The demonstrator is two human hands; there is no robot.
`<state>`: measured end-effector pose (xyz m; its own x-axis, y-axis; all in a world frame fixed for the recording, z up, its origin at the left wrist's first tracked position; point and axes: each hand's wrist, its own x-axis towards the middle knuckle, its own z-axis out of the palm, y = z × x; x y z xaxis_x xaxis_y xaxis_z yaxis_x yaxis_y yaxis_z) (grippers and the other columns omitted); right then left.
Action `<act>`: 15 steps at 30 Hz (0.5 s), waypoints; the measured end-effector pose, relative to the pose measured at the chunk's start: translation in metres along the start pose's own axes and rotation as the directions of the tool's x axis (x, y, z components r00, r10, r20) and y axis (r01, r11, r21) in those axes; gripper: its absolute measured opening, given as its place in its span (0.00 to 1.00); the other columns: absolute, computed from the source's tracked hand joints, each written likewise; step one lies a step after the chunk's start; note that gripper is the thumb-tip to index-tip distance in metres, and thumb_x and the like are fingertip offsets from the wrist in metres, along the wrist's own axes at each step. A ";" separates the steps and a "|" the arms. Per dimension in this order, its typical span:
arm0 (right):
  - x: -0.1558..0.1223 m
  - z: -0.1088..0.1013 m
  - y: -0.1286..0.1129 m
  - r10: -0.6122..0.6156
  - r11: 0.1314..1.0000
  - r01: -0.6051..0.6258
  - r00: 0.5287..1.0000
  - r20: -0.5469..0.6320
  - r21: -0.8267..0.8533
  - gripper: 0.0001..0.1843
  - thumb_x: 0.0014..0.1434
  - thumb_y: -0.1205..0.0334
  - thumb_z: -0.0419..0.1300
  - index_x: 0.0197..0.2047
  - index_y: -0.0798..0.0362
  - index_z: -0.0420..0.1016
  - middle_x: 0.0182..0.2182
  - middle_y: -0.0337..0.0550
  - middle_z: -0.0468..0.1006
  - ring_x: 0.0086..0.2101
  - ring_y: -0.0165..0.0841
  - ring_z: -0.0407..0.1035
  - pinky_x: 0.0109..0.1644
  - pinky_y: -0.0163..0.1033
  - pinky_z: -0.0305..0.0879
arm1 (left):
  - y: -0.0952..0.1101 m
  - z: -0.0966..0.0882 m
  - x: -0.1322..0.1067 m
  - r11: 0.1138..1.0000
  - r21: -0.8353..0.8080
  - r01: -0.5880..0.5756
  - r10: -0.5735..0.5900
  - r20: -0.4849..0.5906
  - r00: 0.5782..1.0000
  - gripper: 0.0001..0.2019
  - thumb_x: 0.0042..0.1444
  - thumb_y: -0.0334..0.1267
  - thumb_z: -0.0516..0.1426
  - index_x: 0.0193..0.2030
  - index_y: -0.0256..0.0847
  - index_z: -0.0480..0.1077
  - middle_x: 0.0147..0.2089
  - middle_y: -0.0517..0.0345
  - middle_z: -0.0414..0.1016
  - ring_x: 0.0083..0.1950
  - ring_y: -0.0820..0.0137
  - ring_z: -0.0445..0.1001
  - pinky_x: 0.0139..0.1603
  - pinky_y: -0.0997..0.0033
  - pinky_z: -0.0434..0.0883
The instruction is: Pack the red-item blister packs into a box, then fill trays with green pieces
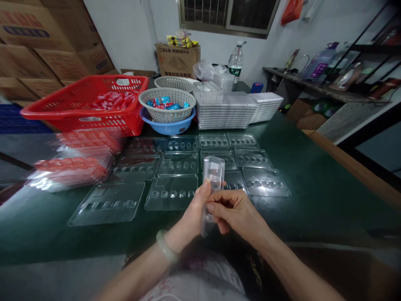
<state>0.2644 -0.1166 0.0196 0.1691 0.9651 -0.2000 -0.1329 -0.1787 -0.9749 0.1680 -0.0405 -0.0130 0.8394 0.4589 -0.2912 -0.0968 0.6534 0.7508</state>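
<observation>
My left hand [196,205], with a pale bangle at the wrist, is closed around a narrow clear plastic tray [214,165] held upright over the near side of the table. Whether it is one piece or several nested together I cannot tell. My right hand [237,210] pinches the near edge of this same tray, thumb and forefinger together. Just beyond both hands, flat clear blister trays [177,168] lie in rows, each with a line of small moulded hollows. One more blister tray [108,213] lies at the front left.
A red basket [84,109] of pink pieces stands at the back left, with bagged red-and-clear packs [72,167] before it. Grey colanders [167,102], one holding small wrapped packets, rest by a blue basin [171,126]. Stacked clear trays [224,110] fill the back middle of the green table [319,188].
</observation>
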 end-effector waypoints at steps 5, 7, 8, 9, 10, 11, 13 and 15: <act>0.000 0.004 -0.002 0.019 1.000 -0.018 1.000 0.007 -0.021 0.10 0.56 0.59 0.57 0.28 0.56 0.71 0.18 0.32 0.67 0.14 0.20 0.60 0.18 0.26 0.56 | -0.002 -0.001 -0.002 1.000 -0.015 -0.008 0.008 0.014 1.000 0.38 0.54 0.65 0.43 0.57 0.32 0.60 0.18 0.54 0.70 0.15 0.65 0.70 0.15 0.73 0.66; 0.000 0.004 -0.003 0.024 0.999 -0.023 1.000 0.013 -0.044 0.10 0.57 0.59 0.57 0.29 0.56 0.71 0.18 0.32 0.68 0.15 0.20 0.60 0.18 0.26 0.56 | -0.002 -0.002 -0.002 1.000 -0.006 -0.007 0.007 0.006 1.000 0.38 0.54 0.65 0.43 0.57 0.32 0.59 0.18 0.54 0.70 0.15 0.65 0.70 0.15 0.73 0.66; 0.000 0.004 -0.003 0.025 0.998 -0.024 1.000 0.015 -0.054 0.10 0.57 0.59 0.56 0.29 0.56 0.71 0.19 0.33 0.68 0.15 0.20 0.60 0.18 0.26 0.56 | -0.001 -0.001 -0.002 1.000 0.002 -0.006 0.006 0.000 1.000 0.38 0.54 0.65 0.43 0.57 0.31 0.59 0.18 0.54 0.70 0.16 0.65 0.70 0.15 0.73 0.66; 0.001 0.003 -0.004 0.027 0.998 -0.026 1.000 0.015 -0.062 0.10 0.57 0.59 0.56 0.29 0.56 0.71 0.19 0.33 0.68 0.15 0.20 0.60 0.18 0.27 0.56 | -0.001 -0.001 -0.001 1.000 0.008 -0.004 0.004 -0.004 1.000 0.38 0.54 0.65 0.43 0.58 0.31 0.58 0.17 0.54 0.70 0.16 0.65 0.70 0.15 0.73 0.66; 0.001 0.002 -0.004 0.031 0.997 -0.030 0.999 0.015 -0.068 0.10 0.57 0.59 0.56 0.29 0.56 0.71 0.19 0.33 0.68 0.15 0.20 0.60 0.18 0.27 0.56 | -0.001 -0.001 -0.001 1.000 0.012 -0.001 0.002 -0.007 1.000 0.39 0.54 0.65 0.43 0.58 0.31 0.57 0.15 0.56 0.68 0.15 0.64 0.70 0.14 0.72 0.66; 0.002 0.000 -0.005 0.034 0.997 -0.033 0.999 0.014 -0.075 0.10 0.57 0.59 0.56 0.29 0.56 0.71 0.19 0.33 0.68 0.15 0.20 0.60 0.18 0.27 0.56 | 0.000 0.000 0.000 1.000 0.016 0.000 0.000 -0.009 1.000 0.40 0.53 0.66 0.44 0.59 0.30 0.56 0.14 0.57 0.67 0.15 0.64 0.69 0.14 0.72 0.65; 0.005 -0.003 -0.007 0.034 0.995 -0.033 0.999 0.007 -0.098 0.10 0.56 0.59 0.56 0.27 0.56 0.70 0.18 0.33 0.67 0.15 0.21 0.60 0.18 0.27 0.56 | 0.000 0.002 0.002 0.999 0.039 -0.020 0.021 -0.020 1.000 0.40 0.52 0.65 0.46 0.59 0.31 0.55 0.15 0.60 0.66 0.14 0.64 0.68 0.14 0.71 0.65; 0.007 -0.004 -0.010 0.005 0.991 -0.007 1.000 -0.014 -0.136 0.10 0.56 0.61 0.55 0.25 0.56 0.68 0.17 0.33 0.67 0.15 0.21 0.60 0.18 0.27 0.55 | 0.001 0.004 0.004 0.992 0.092 -0.090 0.094 -0.051 0.994 0.36 0.53 0.61 0.51 0.60 0.35 0.55 0.20 0.60 0.69 0.15 0.68 0.68 0.16 0.73 0.65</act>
<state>0.2712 -0.1090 0.0271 0.1825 0.9613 -0.2063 -0.0001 -0.2098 -0.9777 0.1734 -0.0411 -0.0112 0.7983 0.5485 -0.2486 -0.1218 0.5513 0.8253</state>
